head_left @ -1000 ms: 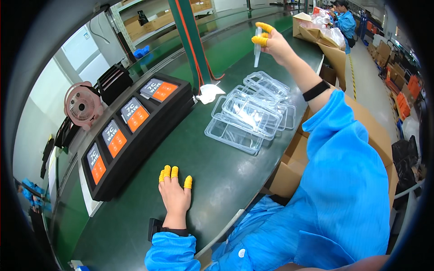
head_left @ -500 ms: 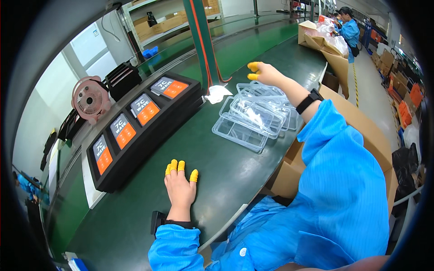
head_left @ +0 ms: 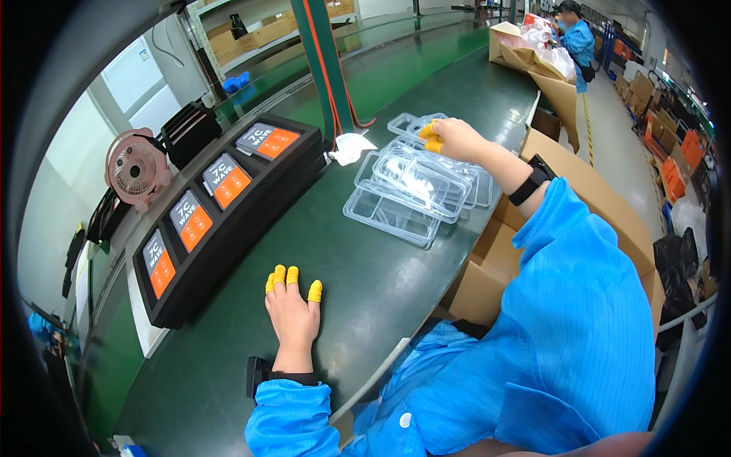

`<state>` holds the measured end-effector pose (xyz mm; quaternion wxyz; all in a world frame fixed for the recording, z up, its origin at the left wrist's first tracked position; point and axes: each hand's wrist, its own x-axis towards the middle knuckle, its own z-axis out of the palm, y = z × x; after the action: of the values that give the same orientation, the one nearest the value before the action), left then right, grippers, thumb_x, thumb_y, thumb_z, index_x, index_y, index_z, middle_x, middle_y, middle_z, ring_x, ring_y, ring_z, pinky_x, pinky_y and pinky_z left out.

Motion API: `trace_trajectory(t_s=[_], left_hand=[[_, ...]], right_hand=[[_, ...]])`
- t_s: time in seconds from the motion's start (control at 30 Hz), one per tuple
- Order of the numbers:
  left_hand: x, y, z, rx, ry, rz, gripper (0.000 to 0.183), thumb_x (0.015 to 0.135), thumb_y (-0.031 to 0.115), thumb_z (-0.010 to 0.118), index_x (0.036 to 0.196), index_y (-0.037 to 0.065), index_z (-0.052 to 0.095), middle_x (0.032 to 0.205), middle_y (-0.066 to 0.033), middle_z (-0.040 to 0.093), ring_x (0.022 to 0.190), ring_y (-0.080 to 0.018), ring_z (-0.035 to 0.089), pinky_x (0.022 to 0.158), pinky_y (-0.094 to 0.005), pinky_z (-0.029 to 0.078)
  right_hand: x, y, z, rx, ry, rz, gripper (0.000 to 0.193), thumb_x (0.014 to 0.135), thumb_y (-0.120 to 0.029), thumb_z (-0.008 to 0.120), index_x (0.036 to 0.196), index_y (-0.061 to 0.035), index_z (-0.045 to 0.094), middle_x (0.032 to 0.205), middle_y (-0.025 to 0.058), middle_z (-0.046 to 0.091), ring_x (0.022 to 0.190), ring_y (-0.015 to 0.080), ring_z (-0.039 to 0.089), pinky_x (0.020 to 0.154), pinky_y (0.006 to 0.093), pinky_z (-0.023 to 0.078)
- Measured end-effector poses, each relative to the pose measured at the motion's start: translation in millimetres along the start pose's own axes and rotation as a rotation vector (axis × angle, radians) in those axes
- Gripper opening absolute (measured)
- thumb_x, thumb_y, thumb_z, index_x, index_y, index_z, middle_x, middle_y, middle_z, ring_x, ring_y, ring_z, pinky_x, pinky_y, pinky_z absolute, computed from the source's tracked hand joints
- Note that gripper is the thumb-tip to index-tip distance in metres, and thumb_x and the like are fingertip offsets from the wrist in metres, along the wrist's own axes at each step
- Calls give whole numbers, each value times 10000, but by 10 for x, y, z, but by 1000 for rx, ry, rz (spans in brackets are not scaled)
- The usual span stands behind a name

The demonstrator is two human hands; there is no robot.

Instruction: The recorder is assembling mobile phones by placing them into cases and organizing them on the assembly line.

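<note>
My right hand (head_left: 454, 140), with yellow finger cots on its fingertips, is closed at the far end of a loose pile of clear plastic trays (head_left: 407, 206). Its thumb and fingers pinch the edge of one clear plastic tray (head_left: 406, 124), which sticks out past the fingertips. My left hand (head_left: 293, 316) lies flat on the dark green work surface (head_left: 346, 293), fingers stretched out and also wearing yellow finger cots. Nothing is in it. Beyond it, to the left, a long black holder (head_left: 263, 199) carries several grey-and-orange printed packs (head_left: 228, 183) in a row.
A crumpled white tissue (head_left: 352, 148) lies by a green post (head_left: 324, 68) with red wires. Behind the holder stand a pink fan (head_left: 137, 169) and black trays (head_left: 190, 133). An open cardboard box (head_left: 495, 255) sits beside my right arm. Far right, a person (head_left: 576, 46) works near another carton (head_left: 560, 95).
My right hand has come down from beyond the pile, and its spread fingers have closed on a clear tray. The left hand stays flat in place. The whole view has shifted slightly.
</note>
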<state>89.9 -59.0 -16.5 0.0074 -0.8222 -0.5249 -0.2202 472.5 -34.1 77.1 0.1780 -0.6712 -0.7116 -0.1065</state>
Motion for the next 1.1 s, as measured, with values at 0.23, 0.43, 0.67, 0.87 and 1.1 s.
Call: trace_trajectory(t_s=[0.23,0.43,0.67,0.87,1.1], left_hand=[[-27,0,-14,30,4,-9,434,807,293,501,1118,-8,477,1168,-166,426,1112,-321,358,938,-400,272],[4,29,-28,32,-35,-22,542,787,354,513,1172,-16,419,1211,-184,392,1131,-336,338,955,-402,255],[207,669,125,2,-185,167,832,745,416,556,1288,-66,150,1344,-248,131,1247,-361,143,1009,-400,158],[342,1085,275,-61,-270,97,940,721,473,568,1298,-69,62,1342,-276,91,1258,-368,102,1019,-409,118],[297,890,373,-84,-157,212,858,710,364,619,1269,-100,161,1314,-293,165,1237,-401,133,1015,-428,121]], right_hand=[[-17,9,69,235,95,148,483,744,-339,611,1103,-36,501,1024,173,508,963,297,490,825,338,392],[-548,851,498,206,460,371,425,818,-325,522,1133,-43,477,1139,158,463,1083,259,413,929,310,301],[-746,741,992,772,475,681,588,787,-396,544,1164,39,423,1160,220,437,1091,255,421,915,305,324],[-706,153,953,963,375,603,515,749,-346,616,1100,4,476,1116,199,421,1029,278,453,889,324,358],[-1376,522,585,651,439,702,419,797,-257,581,1098,8,460,1062,133,479,941,198,499,832,280,392]])
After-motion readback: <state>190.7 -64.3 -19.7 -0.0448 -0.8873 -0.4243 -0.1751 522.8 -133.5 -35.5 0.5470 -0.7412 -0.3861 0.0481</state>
